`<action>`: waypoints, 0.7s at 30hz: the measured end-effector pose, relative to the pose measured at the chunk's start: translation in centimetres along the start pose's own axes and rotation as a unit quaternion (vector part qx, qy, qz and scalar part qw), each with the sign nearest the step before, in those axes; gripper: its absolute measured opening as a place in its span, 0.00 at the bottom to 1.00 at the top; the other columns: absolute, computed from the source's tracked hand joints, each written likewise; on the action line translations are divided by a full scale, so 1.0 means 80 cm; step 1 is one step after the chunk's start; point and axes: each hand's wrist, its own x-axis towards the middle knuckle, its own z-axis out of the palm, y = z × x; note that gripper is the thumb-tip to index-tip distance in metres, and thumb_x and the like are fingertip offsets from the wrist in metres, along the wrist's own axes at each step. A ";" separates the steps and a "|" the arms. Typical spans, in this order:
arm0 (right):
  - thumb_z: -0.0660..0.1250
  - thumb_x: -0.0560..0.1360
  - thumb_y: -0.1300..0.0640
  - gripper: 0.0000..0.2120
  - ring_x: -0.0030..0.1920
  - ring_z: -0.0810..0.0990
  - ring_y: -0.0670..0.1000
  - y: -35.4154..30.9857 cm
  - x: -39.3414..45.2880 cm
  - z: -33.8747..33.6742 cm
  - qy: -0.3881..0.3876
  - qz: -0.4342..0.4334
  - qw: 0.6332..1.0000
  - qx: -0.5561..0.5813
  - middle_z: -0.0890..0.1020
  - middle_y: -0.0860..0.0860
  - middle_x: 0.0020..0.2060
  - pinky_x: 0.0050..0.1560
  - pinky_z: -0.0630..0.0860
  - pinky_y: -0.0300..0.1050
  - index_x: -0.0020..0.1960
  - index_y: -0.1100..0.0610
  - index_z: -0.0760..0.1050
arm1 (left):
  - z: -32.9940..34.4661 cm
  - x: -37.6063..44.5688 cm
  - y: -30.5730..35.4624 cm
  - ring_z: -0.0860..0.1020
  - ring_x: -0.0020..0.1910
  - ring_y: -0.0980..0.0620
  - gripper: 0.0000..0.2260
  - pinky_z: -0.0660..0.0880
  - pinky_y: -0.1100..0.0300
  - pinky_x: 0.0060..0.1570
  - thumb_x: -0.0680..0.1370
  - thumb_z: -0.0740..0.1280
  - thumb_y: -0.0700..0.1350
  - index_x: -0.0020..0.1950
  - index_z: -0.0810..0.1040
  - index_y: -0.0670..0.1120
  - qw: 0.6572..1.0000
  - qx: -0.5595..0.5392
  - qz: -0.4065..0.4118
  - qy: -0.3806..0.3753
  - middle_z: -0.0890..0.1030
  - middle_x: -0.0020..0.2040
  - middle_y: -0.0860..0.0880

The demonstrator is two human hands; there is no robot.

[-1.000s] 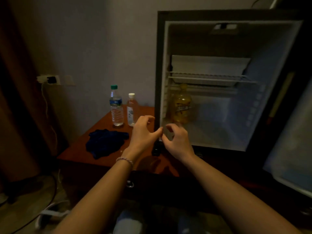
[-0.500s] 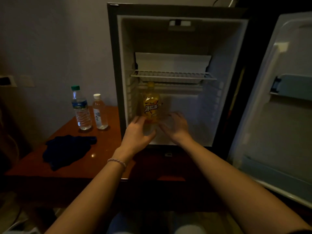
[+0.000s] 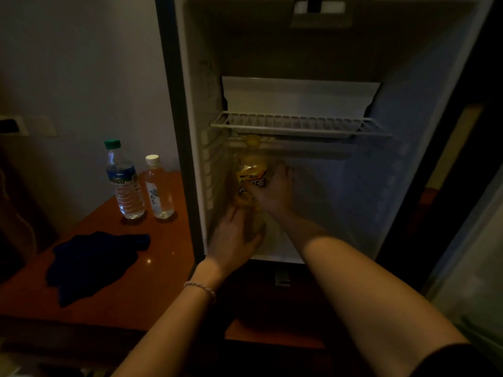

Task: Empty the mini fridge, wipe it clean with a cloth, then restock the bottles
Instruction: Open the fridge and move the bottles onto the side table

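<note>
Inside the open mini fridge (image 3: 424, 164), my right hand (image 3: 275, 191) wraps its fingers around the middle of a yellow drink bottle (image 3: 251, 170), which stands on the fridge floor at the left, just under the wire shelf (image 3: 296, 125). My left hand (image 3: 234, 238) reaches in low beside the bottle's base, its back toward the camera; in the dim light I cannot tell whether its fingers grip the bottle or only rest against it. A beaded bracelet (image 3: 200, 289) circles my left wrist.

Outside the fridge, on the brown wooden table (image 3: 152, 281) to its left, two clear bottles stand upright just beside each other near the wall: a water bottle with a green cap (image 3: 123, 180) and a shorter bottle with a white cap (image 3: 159, 189). A dark blue cloth (image 3: 92, 262) lies crumpled on the tabletop in front of them, apart from both. The fridge door (image 3: 473, 268) hangs open at the right edge of the view. The upper part of the fridge, above the shelf, holds a white panel (image 3: 299, 96) at the back.
</note>
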 end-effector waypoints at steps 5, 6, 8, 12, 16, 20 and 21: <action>0.79 0.59 0.36 0.53 0.67 0.68 0.62 -0.018 0.008 0.038 0.005 0.022 1.000 0.022 0.69 0.59 0.67 0.64 0.71 0.57 0.73 0.59 0.60 | 0.007 0.007 -0.012 0.74 0.63 0.53 0.24 0.72 0.59 0.59 0.78 0.70 0.55 0.71 0.70 0.50 1.000 -0.003 -0.021 -0.001 0.71 0.68 0.51; 0.78 0.59 0.35 0.55 0.68 0.68 0.62 -0.021 0.010 0.044 0.011 0.028 1.000 0.009 0.68 0.59 0.68 0.64 0.71 0.58 0.74 0.59 0.59 | 0.007 0.007 -0.013 0.74 0.63 0.53 0.24 0.72 0.59 0.59 0.78 0.70 0.55 0.71 0.70 0.50 1.000 -0.003 -0.019 -0.002 0.72 0.68 0.50; 0.77 0.58 0.33 0.57 0.68 0.68 0.63 -0.024 0.013 0.051 0.025 0.044 0.998 -0.023 0.68 0.59 0.69 0.64 0.71 0.59 0.75 0.59 0.57 | 0.007 0.008 -0.016 0.74 0.63 0.52 0.24 0.73 0.58 0.60 0.78 0.70 0.54 0.72 0.69 0.49 1.000 0.002 -0.015 -0.005 0.72 0.68 0.50; 0.77 0.57 0.36 0.54 0.65 0.71 0.63 -0.027 0.012 0.056 0.049 0.046 0.996 -0.056 0.70 0.60 0.66 0.63 0.72 0.58 0.73 0.61 0.59 | 0.009 0.008 -0.020 0.73 0.64 0.52 0.26 0.71 0.60 0.59 0.78 0.70 0.55 0.72 0.68 0.49 1.000 0.016 -0.015 -0.019 0.71 0.68 0.50; 0.78 0.57 0.39 0.51 0.66 0.71 0.62 -0.026 0.008 0.041 0.030 0.051 0.997 -0.047 0.71 0.58 0.66 0.61 0.74 0.58 0.71 0.58 0.60 | 0.010 0.006 -0.020 0.72 0.64 0.51 0.25 0.73 0.57 0.61 0.77 0.70 0.55 0.71 0.69 0.49 1.000 0.018 -0.005 -0.024 0.71 0.67 0.50; 0.78 0.58 0.40 0.48 0.66 0.71 0.63 -0.020 -0.004 0.011 0.025 0.043 0.996 -0.078 0.70 0.58 0.66 0.58 0.74 0.57 0.69 0.57 0.61 | 0.004 -0.001 -0.012 0.73 0.63 0.51 0.23 0.74 0.55 0.60 0.77 0.70 0.55 0.69 0.71 0.49 1.000 0.014 -0.003 -0.015 0.72 0.65 0.49; 0.78 0.58 0.40 0.47 0.65 0.71 0.63 -0.019 -0.008 0.003 0.026 0.042 0.995 -0.082 0.69 0.58 0.66 0.57 0.74 0.57 0.68 0.57 0.62 | 0.002 -0.003 -0.009 0.73 0.63 0.51 0.23 0.74 0.56 0.59 0.77 0.70 0.55 0.69 0.71 0.48 1.000 0.012 -0.001 -0.013 0.72 0.65 0.49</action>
